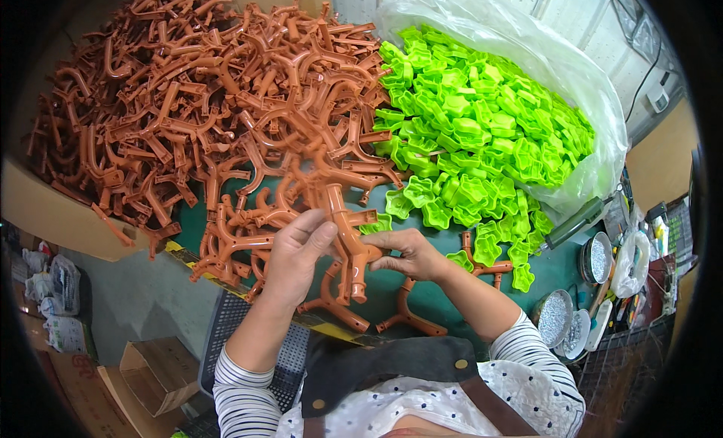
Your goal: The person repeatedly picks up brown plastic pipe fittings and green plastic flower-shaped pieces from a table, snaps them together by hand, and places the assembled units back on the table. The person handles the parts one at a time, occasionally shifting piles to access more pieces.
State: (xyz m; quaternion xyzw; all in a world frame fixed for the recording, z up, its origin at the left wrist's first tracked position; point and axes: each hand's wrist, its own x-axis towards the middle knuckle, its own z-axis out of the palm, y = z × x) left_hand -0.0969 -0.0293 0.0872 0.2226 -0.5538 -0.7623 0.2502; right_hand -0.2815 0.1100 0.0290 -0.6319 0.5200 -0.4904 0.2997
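In front of my body I hold a glossy brown branch-shaped plastic part [350,246], forked and tube-like, standing roughly upright. The fingers of my right hand [413,255] are closed round its short side stub. My left hand [295,253] has thumb and fingers bent together against the left side of the part; its fingertips are partly hidden. Just beneath, two more brown forked pieces [413,317] lie at the table's near edge. A brown part [489,266] with bright green leaf-like pieces [521,276] around it rests right of my right forearm.
A large heap of brown branch parts [166,99] fills the left. Bright green star-like pieces [482,114] spill from a clear plastic bag [595,99]. A green power screwdriver [580,221] and bowls of small silvery pieces [553,317] sit right. A grey perforated crate [290,363] stands below the edge.
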